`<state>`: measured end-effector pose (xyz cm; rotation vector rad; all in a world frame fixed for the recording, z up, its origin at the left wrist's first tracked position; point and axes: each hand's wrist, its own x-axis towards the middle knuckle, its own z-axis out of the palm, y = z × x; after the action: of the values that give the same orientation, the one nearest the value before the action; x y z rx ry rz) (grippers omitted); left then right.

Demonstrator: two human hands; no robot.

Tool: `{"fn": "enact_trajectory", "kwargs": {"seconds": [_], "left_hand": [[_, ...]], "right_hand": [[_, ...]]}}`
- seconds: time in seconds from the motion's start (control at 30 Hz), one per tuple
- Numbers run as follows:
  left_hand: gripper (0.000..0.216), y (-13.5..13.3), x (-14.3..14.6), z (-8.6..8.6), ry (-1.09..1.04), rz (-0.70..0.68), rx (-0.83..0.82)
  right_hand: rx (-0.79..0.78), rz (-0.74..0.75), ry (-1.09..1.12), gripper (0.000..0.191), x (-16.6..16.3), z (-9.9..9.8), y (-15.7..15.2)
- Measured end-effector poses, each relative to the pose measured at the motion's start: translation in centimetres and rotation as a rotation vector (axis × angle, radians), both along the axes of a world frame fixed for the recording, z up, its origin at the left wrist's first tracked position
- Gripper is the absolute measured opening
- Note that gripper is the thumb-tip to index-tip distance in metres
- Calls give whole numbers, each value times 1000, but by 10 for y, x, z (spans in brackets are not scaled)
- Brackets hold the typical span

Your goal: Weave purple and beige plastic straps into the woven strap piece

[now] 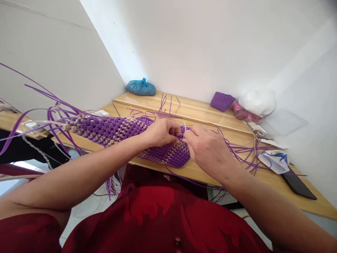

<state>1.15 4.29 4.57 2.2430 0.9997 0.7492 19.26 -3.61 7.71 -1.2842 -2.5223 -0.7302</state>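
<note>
A long purple and beige woven piece [110,130] lies across the wooden table [200,172], with loose purple strips [47,102] fanning off its left end and more trailing right. My left hand [160,133] rests on the weave near its right end, fingers curled and pinching a strip. My right hand [205,147] meets it fingertip to fingertip at the weave's top edge, fingers closed on a strip there. The right end of the weave hangs at the table's front edge.
A blue plastic bag [140,88] sits at the back corner. A small purple woven pouch [222,101], a white bag [256,102] and a pink item stand at the back right. A black phone [298,184] and a printed wrapper [275,160] lie at the right.
</note>
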Motion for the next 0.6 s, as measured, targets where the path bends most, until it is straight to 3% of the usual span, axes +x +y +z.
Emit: {"fn": "enact_trajectory", "kwargs": {"seconds": [0.1, 0.2, 0.47, 0.6], "left_hand": [[14, 3, -1, -1, -26, -19, -23], [15, 5, -1, -1, -14, -27, -26], [20, 3, -1, 2, 41, -49, 43], [29, 5, 1, 5, 34, -66, -63]], "right_hand": [[-181, -147, 138, 12, -8, -1, -8], [-291, -204, 345, 14, -8, -13, -8], [-390, -103, 842, 18, -3, -51, 2], [-594, -63, 1064, 21, -1, -55, 5]]}}
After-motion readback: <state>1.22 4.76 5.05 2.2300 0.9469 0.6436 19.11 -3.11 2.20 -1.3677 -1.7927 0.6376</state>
